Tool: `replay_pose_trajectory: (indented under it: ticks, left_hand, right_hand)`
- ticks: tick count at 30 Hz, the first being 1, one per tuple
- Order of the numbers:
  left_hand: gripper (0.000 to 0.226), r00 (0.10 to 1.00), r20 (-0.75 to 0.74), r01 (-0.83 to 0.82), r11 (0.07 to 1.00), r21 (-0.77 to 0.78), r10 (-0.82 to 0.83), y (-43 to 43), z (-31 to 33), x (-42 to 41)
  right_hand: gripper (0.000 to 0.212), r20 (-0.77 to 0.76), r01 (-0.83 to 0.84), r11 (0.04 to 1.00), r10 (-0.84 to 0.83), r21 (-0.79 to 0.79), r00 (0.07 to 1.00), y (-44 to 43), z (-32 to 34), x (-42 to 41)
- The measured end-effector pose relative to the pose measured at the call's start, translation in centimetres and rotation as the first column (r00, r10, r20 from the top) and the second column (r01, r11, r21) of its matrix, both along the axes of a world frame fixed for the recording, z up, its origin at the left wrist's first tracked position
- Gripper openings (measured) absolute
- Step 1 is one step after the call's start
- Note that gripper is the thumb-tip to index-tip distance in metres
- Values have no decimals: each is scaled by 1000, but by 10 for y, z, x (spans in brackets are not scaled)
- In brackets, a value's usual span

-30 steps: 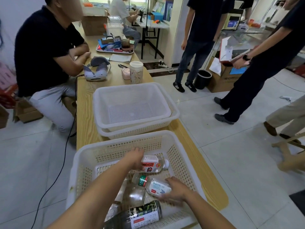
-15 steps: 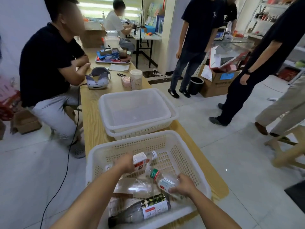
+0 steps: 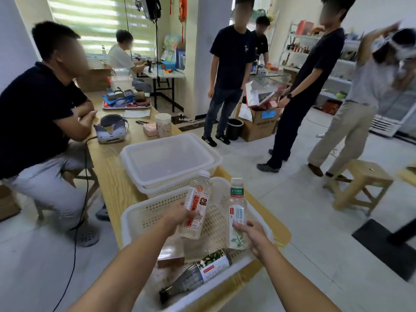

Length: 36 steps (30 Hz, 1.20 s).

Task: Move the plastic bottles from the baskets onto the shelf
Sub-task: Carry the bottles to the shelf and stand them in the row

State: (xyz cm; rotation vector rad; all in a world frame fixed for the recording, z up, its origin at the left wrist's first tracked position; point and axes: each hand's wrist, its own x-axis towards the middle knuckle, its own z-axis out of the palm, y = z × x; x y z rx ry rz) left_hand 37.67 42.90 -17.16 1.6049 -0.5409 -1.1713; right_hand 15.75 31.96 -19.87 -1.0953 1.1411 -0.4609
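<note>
Two bottles lifted, none shelved. Left hand (image 3: 180,214) grips the red-labelled clear plastic bottle (image 3: 197,204), right hand (image 3: 254,235) the green-labelled clear plastic bottle (image 3: 236,218), fingers (image 3: 188,216) curled round each, above the white perforated basket (image 3: 144,213) at the counter's near end. A dark long-necked bottle (image 3: 202,271) lies inside. The white shelf (image 3: 337,64) is well apart.

The left hand (image 3: 180,216) with the red-label bottle (image 3: 199,203) and the right hand (image 3: 253,236) with the green-label bottle (image 3: 236,218) are up over the near basket (image 3: 126,226), with open air around them. To the right the floor (image 3: 292,210) is bare. A person in dark clothes (image 3: 299,104), a person in tan trousers (image 3: 344,131) and a wooden stool (image 3: 360,174) stand before the shelf (image 3: 299,45).
</note>
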Motion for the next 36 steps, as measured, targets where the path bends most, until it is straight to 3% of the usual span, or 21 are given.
replay_pose_trajectory:
  ticks: [5,10,17,21,25,36]
  left_hand:
    - [23,988,-36,144,986,-87,-147,-3,16,-29]
    - [38,961,-69,259,960,-108,-267,-17,32,-74]
    - [29,866,-18,494,859,-133,-500,-38,54,-161]
    - [40,753,23,651,739,-172,-658,-36,65,-233]
    - [42,591,32,797,578,-178,-806,-11,67,-315]
    - [43,54,3,959,51,-280,-999,160,73,-521]
  right_hand:
    - [24,170,164,986,-165,20,972,16,18,-30]
    - [25,261,276,961,-273,26,926,31,35,-77]
    - [39,236,487,873,-467,-33,852,65,51,-173]
    - [40,238,633,772,-606,-51,759,108,59,-241]
    - [39,263,785,618,-752,-39,605,172,64,-314]
    - [37,325,997,52,-943,-60,69,449,76,-454]
